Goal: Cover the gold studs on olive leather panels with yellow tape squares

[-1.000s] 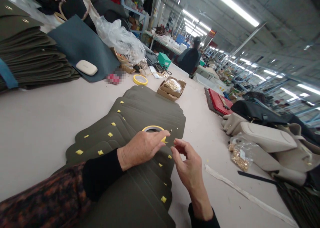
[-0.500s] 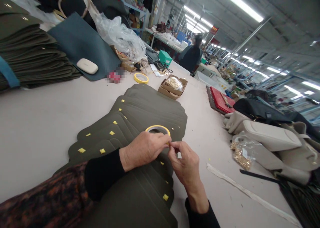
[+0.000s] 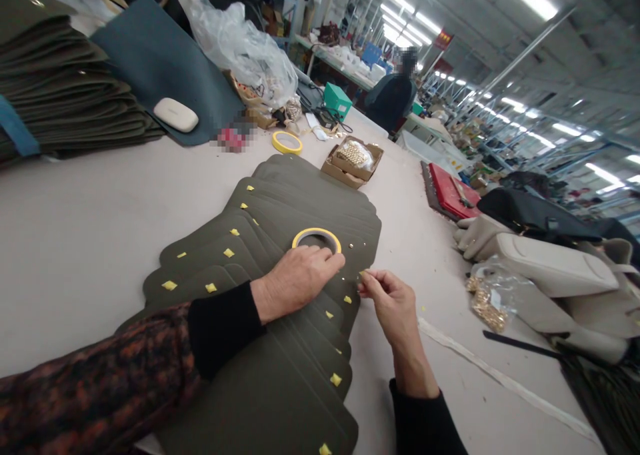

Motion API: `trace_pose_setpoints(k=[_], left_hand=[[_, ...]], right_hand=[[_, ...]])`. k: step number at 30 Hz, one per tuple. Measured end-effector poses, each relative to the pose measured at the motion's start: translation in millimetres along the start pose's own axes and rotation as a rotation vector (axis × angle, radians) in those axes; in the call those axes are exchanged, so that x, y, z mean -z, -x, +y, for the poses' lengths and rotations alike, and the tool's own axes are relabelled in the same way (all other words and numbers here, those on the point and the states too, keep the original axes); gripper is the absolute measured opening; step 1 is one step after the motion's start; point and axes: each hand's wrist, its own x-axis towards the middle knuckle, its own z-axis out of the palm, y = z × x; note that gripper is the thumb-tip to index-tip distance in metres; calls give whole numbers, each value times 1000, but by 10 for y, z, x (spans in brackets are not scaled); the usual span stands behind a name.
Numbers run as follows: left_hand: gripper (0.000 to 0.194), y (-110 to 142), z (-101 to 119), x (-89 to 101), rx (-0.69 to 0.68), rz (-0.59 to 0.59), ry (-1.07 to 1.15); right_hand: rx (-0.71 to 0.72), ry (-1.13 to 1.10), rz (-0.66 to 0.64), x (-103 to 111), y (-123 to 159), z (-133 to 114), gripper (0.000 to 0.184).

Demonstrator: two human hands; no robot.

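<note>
My left hand (image 3: pixel 300 278) is closed on a roll of yellow tape (image 3: pixel 316 232), which tilts over the olive-green panels (image 3: pixel 260 348). Its far rim shows above my knuckles; the near side is hidden. To the right, my right hand (image 3: pixel 393 302) pinches a small piece of yellow tape (image 3: pixel 363 274) between thumb and finger, near the panels' right edge. These panels overlap like a fan, and several yellow tape bits, among them one tape square (image 3: pixel 170 286), stick to them along both sides.
A second tape roll (image 3: pixel 287 142) and a cardboard box of gold-coloured parts (image 3: pixel 353 158) lie beyond the panels. Stacked olive pieces (image 3: pixel 65 88) stand at the left. Pale bags (image 3: pixel 550 262) and a bag of gold hardware (image 3: pixel 490 305) lie at the right. A person (image 3: pixel 393 92) sits farther back.
My hands have come apart; the right one has moved right with a small tape piece. Another yellow piece now shows on the panels beneath my hands. The view has shifted slightly.
</note>
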Motion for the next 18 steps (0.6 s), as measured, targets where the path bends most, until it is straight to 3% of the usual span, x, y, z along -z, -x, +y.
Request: trace_pose_setpoints(k=[5,9,12,18], left_hand=[[12,-20,-39,-97,3,-83,-41],[12,-16,-29,-116,5,-100,-34],[13,-9,-39,-124,6,-101,-18],[15,0,-53,-135,22,-87,-7]], right_hand=[[32,115,-67,43,132,104,23],[328,426,-181,114,189,107,9],[575,576,-311,131,193,97,16],[696,784,-510,97,153,10,25]])
